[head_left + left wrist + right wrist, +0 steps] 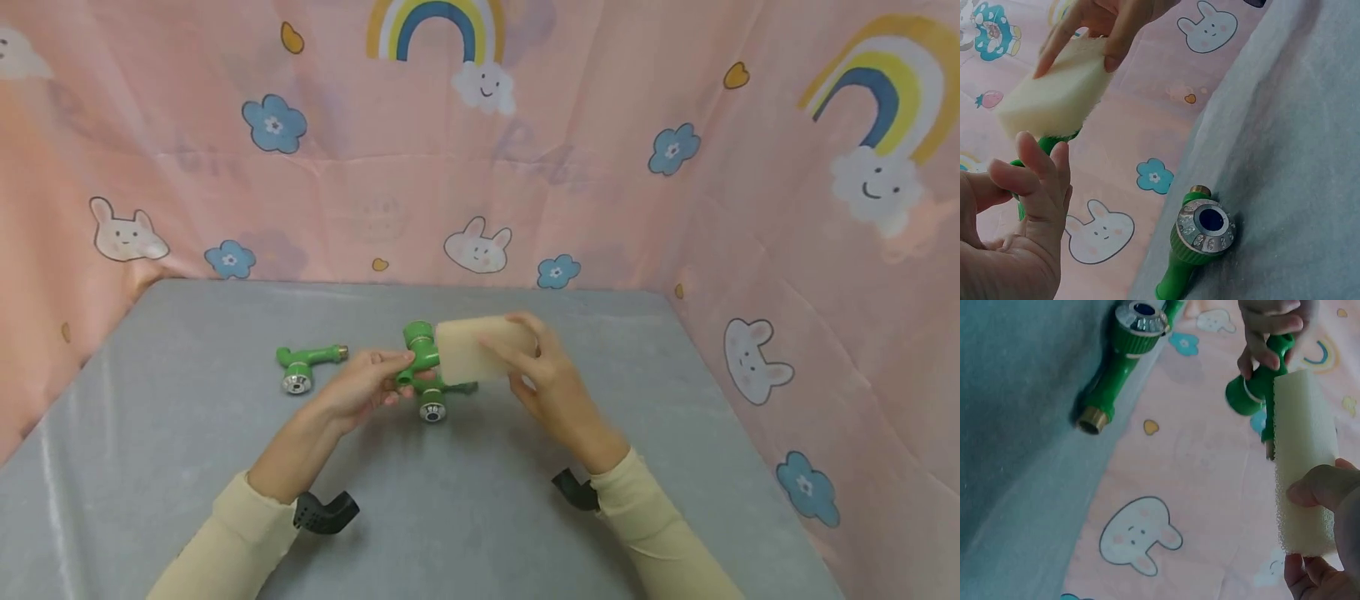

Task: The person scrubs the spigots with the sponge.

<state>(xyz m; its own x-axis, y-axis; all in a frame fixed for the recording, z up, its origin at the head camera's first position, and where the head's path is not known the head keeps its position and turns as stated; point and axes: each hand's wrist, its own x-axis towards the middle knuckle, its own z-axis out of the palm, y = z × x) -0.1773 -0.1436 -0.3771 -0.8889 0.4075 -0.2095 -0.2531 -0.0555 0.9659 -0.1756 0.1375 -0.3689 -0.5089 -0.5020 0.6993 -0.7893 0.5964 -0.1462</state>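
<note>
My left hand (367, 383) pinches a green water tap (423, 357) and holds it up above the table. In my right hand (551, 375) is a cream-coloured sponge (476, 350), gripped between thumb and fingers. The sponge covers part of the held tap; in the right wrist view its porous face lies against or close beside the tap (1266, 381). A second green tap (432, 406) with a silvery knob lies on the table beneath the hands, partly hidden by the sponge and held tap. Another green tap (300, 371) with a brass threaded end rests to the left.
A grey cloth covers the table (450, 517). Pink printed curtains (337, 192) hang behind it and at both sides. Black curved pieces (326, 512) are attached at both wrists, beside the cream sleeves.
</note>
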